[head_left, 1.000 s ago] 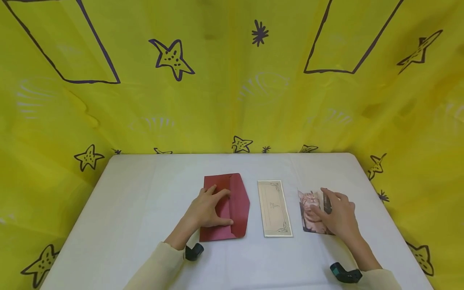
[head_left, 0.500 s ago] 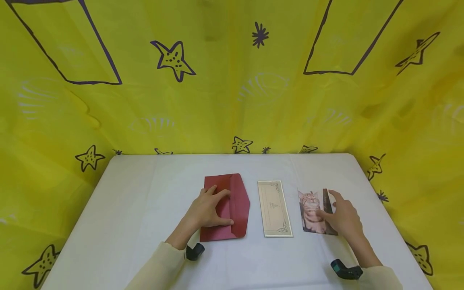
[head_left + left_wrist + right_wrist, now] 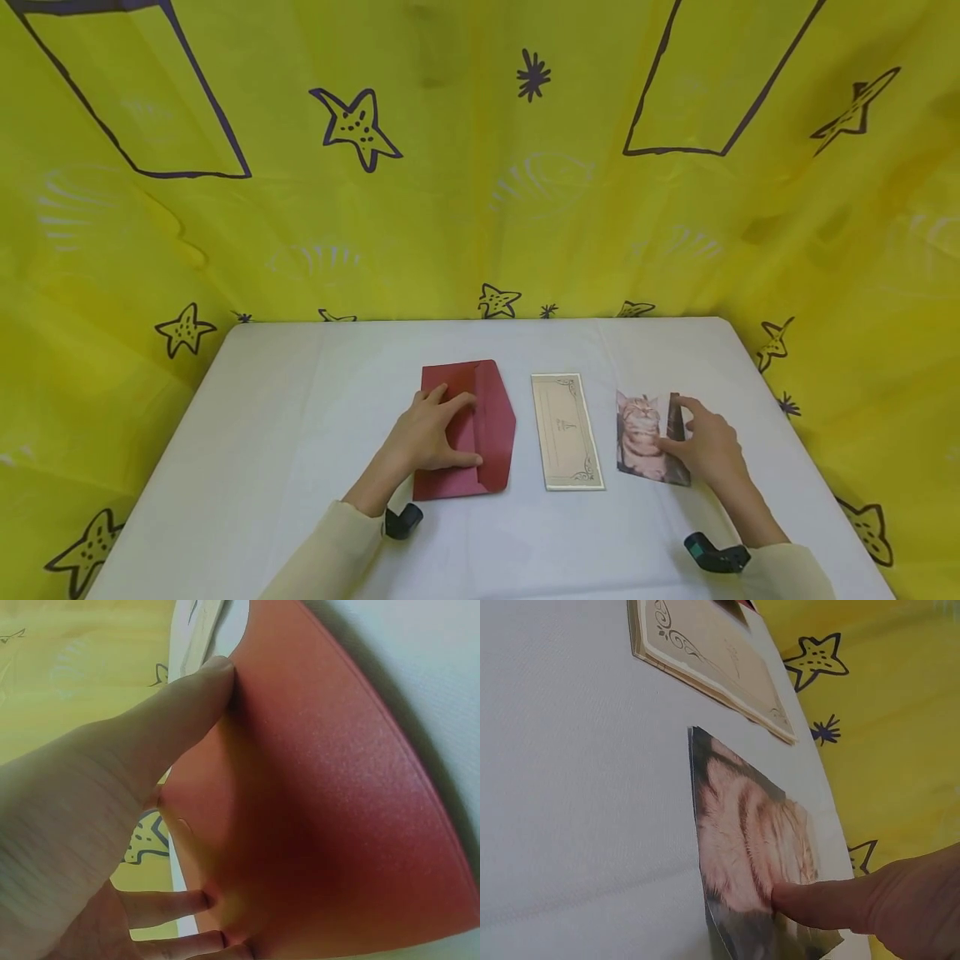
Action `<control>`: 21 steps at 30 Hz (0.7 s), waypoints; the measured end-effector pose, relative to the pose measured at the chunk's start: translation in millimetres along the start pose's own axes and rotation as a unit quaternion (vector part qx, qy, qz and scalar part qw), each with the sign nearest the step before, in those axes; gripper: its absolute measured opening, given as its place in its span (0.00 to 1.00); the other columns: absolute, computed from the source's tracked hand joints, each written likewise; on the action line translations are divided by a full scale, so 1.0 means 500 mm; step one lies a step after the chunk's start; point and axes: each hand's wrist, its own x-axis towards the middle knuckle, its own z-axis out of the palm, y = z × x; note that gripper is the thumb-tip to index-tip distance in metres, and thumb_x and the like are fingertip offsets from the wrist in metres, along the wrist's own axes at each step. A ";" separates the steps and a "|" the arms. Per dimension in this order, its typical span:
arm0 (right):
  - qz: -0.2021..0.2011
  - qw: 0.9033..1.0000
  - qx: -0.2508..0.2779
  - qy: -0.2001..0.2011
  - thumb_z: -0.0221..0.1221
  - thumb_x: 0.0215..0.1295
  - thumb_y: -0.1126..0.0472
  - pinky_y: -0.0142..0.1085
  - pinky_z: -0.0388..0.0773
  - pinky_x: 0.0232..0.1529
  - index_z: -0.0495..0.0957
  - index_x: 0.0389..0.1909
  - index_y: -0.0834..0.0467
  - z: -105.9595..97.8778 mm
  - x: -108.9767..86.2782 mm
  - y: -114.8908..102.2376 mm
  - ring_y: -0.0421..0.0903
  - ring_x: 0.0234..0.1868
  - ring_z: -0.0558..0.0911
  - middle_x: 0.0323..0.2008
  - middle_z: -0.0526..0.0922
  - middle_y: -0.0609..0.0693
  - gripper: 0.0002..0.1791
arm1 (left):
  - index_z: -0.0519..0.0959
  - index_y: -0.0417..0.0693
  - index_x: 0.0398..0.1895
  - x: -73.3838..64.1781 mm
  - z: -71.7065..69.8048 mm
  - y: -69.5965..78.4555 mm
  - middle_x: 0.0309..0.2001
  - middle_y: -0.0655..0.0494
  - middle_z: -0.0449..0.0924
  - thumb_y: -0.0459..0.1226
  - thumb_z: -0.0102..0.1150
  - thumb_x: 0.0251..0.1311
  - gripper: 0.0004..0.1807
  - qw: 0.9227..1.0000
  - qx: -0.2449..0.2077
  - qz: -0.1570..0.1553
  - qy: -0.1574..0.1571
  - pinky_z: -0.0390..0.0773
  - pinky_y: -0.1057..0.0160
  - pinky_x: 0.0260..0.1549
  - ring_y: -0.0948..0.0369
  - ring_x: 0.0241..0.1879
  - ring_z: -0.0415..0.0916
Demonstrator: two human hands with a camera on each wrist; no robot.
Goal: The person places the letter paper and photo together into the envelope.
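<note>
A red envelope (image 3: pixel 496 425) lies with its pointed flap spread to the right. My left hand (image 3: pixel 435 429) rests on it, thumb and fingers spread; in the left wrist view the thumb and fingertips press its red paper (image 3: pixel 330 787). At the right is a photo card of a striped cat (image 3: pixel 641 442). My right hand (image 3: pixel 711 448) grips its right side, thumb on the picture and index finger at the far edge. The right wrist view shows that thumb on the cat card (image 3: pixel 739 832); the other fingers are hidden there.
A cream, ornate-bordered paper slip (image 3: pixel 567 433), seemingly a small stack in the right wrist view, lies between envelope and card. The white table (image 3: pixel 300 400) ends at a yellow curtain (image 3: pixel 450 208) with star drawings. Black wrist cameras sit at both wrists.
My right hand has drawn back to the right, uncovering more of the cat picture, then closed its grip at the card's right side. The card has shifted slightly left and tilted. My left hand stays put.
</note>
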 end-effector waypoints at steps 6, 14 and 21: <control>0.005 1.000 0.020 -0.001 0.71 0.62 0.62 0.47 0.83 0.32 0.66 0.68 0.70 -0.006 -0.002 0.005 0.66 0.40 0.81 0.47 0.78 0.77 0.37 | 0.75 0.61 0.66 0.000 0.002 0.000 0.70 0.34 0.67 0.62 0.79 0.41 0.46 1.000 0.001 0.000 0.001 0.81 0.38 0.47 0.33 0.63 0.67; -0.004 0.999 0.034 0.010 0.69 0.63 0.64 0.45 0.83 0.30 0.64 0.68 0.71 -0.001 -0.002 0.013 0.62 0.36 0.82 0.44 0.79 0.75 0.37 | 0.75 0.62 0.66 -0.003 0.002 -0.001 0.71 0.34 0.66 0.61 0.80 0.41 0.45 1.000 -0.001 -0.001 0.002 0.80 0.37 0.48 0.32 0.64 0.66; -0.002 0.999 0.038 0.005 0.66 0.66 0.64 0.43 0.81 0.30 0.63 0.70 0.71 -0.006 0.001 0.022 0.60 0.36 0.81 0.43 0.81 0.72 0.35 | 0.75 0.61 0.66 -0.002 0.000 0.000 0.70 0.34 0.67 0.61 0.80 0.41 0.45 1.000 -0.005 0.003 0.005 0.81 0.38 0.47 0.32 0.63 0.67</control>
